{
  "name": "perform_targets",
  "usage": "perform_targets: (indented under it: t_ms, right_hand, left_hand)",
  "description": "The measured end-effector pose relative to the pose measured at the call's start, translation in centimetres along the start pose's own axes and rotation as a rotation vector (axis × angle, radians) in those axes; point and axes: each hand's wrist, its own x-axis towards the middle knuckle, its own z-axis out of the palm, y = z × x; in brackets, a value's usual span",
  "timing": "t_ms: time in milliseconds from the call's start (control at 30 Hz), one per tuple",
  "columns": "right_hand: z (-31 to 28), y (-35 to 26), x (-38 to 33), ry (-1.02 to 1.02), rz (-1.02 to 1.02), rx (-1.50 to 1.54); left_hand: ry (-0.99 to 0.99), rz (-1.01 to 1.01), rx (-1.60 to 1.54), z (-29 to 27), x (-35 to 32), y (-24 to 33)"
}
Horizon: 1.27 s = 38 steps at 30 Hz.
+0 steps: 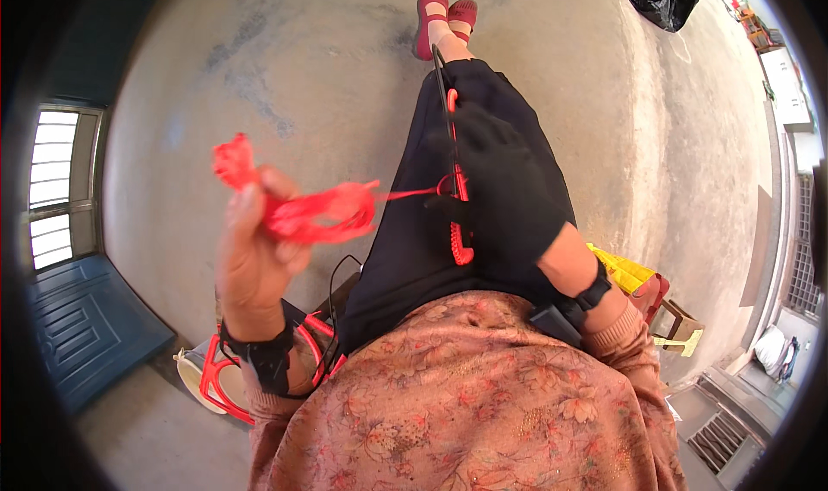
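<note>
left hand [254, 258]: my bare fingers clenched round a red string bundle [315, 215]
right hand [496, 176]: gloved, my fingers grasping a red-handled tool [457, 206] over my lap

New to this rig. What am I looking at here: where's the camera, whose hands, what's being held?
There is no machine: a person works with their own two hands. The single picture comes from a wide fisheye camera on that person's head, looking down, so straight edges bend near the rim and the forearms come in from the bottom.

The person sits over a concrete floor, legs in dark clothing stretching away to red shoes. The left hand, bare, is raised and grips a bunch of red string. One strand runs tight across to the right hand, which wears a black glove and rests on the lap, closed around a slim black and red tool. What kind of tool is hard to tell.

A red frame sits on the floor at lower left.
</note>
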Motion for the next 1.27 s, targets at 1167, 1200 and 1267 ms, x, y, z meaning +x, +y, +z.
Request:
perform_targets:
  t_ms: [1167, 1200, 1267]
  right_hand:
    - [2.4, 0.9, -5.0, -0.464, 0.41, 0.429]
    - [2.6, 1.1, -5.1, -0.466, 0.411, 0.428]
    - [3.4, 1.6, -6.0, -0.393, 0.255, 0.309]
  left_hand:
    - [-0.309, 0.52, 1.767, 1.6, 4.2, -9.8]
    - [-0.397, 0.492, 1.754, 1.7, 4.5, -10.4]
    - [-0.378, 0.432, 1.636, 1.7, 5.1, -11.0]
